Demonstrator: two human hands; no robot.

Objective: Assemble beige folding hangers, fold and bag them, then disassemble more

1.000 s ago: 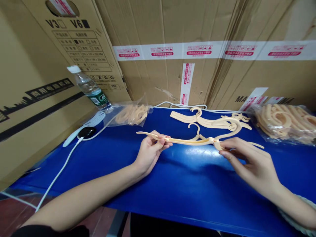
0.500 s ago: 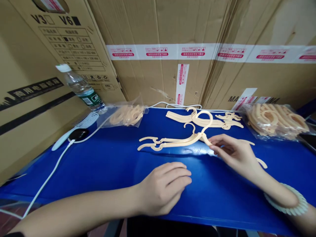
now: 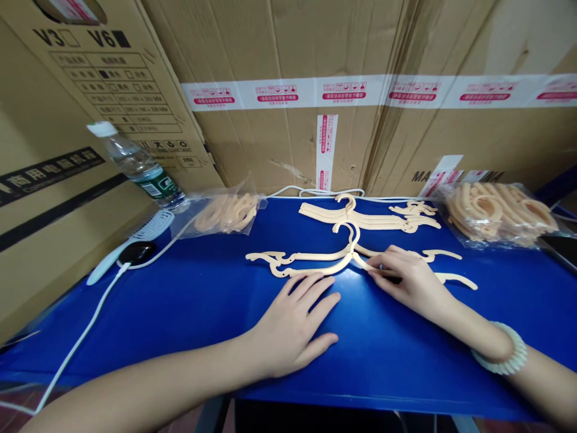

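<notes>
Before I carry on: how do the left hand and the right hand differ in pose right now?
The left hand is open with fingers spread, while the right hand is curled, pinching the front hanger just right of its hook. The right wrist wears a pale bracelet; the left wrist is bare. Both hands are at the hanger's near side, over the blue table.

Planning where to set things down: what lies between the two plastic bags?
In the head view, a group of overlapping hangers, a heap of small pieces behind its right end, and a white cable farther back.
</notes>
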